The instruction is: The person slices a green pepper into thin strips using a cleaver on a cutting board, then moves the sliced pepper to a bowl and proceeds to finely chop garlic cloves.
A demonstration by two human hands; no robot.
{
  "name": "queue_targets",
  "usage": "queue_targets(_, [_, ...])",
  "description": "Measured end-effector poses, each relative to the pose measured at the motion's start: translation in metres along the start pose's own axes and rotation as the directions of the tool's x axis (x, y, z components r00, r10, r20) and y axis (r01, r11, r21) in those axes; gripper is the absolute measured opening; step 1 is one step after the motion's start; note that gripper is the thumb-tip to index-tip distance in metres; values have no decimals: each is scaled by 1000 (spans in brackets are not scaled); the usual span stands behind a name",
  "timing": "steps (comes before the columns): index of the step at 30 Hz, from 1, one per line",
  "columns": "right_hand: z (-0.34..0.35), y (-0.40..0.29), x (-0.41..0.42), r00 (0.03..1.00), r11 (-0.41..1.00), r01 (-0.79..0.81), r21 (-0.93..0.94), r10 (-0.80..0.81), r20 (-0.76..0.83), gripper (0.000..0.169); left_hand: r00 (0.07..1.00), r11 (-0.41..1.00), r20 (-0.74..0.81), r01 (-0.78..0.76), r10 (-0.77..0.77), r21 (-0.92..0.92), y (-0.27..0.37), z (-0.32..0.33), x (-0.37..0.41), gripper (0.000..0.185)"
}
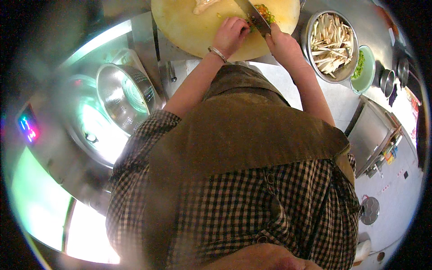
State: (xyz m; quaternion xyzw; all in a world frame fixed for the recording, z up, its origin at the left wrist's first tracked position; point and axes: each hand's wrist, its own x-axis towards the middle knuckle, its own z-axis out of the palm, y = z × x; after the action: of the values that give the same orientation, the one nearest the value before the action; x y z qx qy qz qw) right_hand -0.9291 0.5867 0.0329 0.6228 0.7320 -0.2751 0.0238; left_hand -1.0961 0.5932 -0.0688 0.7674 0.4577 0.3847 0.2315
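Note:
My right hand (282, 42) grips a wide-bladed kitchen knife (258, 18), its blade slanting up and left over a round, yellowish cutting board (189, 37). Just left of the blade, my left hand (233, 35) rests on the board with its fingers curled. Whether those fingers pin a piece of food is hidden. Chopped green and orange pieces (266, 14), perhaps peppers, lie on the blade's right side. At the board's far side sits a pale piece of food (204, 5), cut off by the picture's top edge.
Right of the board stand a metal bowl (332, 47) of pale cut strips and a light green bowl (366, 72) with chopped greens. Small metal bowls (388, 81) stand beyond. On the left, a perforated metal colander (126, 98) stands by a sink basin (92, 135).

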Motion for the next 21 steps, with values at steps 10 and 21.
queue_targets(10, [34, -1, -12, 992, 986, -124, 111, 127, -19, 29, 1000, 999, -12, -24, 25, 37, -2, 1, 1, 17])
queue_targets(21, [-1, -10, -14, 996, 992, -87, 88, 83, 43, 22, 999, 998, -35, -34, 36, 59, 1, 3, 0, 18])
